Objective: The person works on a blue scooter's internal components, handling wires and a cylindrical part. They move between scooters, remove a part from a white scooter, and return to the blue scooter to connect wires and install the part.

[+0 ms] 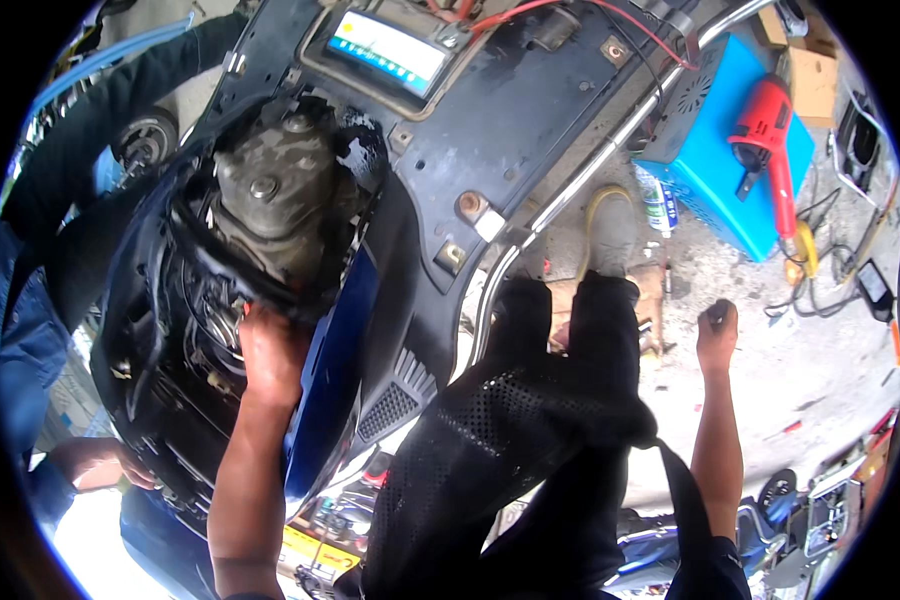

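My left hand [275, 345] reaches into the opened front body of a dark blue scooter [332, 360], fingers curled just below a black hose [230, 260] and the dark engine cover [265, 190]; what they grip is hidden. Out to the right, above the concrete floor [790, 380], my right hand [718, 330] is closed around a small dark object that I cannot make out clearly. Above the engine cover, a white-labelled battery [385, 55] sits in a recess of the grey floorboard [500, 110].
A co-worker's dark sleeve [100, 120] and hand [100, 460] are at left. Right of the chrome rail [610, 140] stand a blue box [710, 190] bearing a red power tool [760, 130], a spray can [658, 205], loose cables [820, 290] and cardboard [810, 80]. My shoe [610, 230] rests beside the rail.
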### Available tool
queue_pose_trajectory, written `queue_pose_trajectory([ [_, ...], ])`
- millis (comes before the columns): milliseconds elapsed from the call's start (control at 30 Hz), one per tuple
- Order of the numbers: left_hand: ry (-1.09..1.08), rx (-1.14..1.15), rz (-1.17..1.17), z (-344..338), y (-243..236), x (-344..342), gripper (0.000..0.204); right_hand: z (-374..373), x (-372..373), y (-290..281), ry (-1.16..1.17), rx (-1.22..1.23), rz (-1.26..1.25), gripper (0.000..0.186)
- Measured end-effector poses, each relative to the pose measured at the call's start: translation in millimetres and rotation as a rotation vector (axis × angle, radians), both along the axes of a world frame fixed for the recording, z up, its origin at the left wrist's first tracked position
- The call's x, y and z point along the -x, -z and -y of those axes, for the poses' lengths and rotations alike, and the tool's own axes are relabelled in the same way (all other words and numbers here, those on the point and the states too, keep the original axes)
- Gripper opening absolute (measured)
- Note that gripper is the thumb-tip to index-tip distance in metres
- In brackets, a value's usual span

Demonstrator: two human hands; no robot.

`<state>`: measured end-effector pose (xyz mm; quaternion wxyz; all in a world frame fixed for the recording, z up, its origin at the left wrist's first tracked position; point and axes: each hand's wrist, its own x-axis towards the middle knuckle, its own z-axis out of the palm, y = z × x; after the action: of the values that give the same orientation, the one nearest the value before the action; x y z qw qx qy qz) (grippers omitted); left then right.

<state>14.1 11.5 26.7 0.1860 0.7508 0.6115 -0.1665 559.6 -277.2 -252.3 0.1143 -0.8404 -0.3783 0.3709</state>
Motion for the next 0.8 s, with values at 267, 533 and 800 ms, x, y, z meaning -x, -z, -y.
queue_pose_trajectory([
  [267,-0.017,-0.032,0.038,0,11,-3,0.010,-245,57,-236,-0.025,-0.423,-0.433,0.048],
  [533,-0.072,-0.046,0.020,-5,9,-16,0.012,-402,158,-389,-0.573,-0.812,-0.762,0.039],
  [800,-0.177,0.006,0.058,-1,12,-17,0.018,-460,292,-444,-1.127,-0.728,-0.801,0.038],
])
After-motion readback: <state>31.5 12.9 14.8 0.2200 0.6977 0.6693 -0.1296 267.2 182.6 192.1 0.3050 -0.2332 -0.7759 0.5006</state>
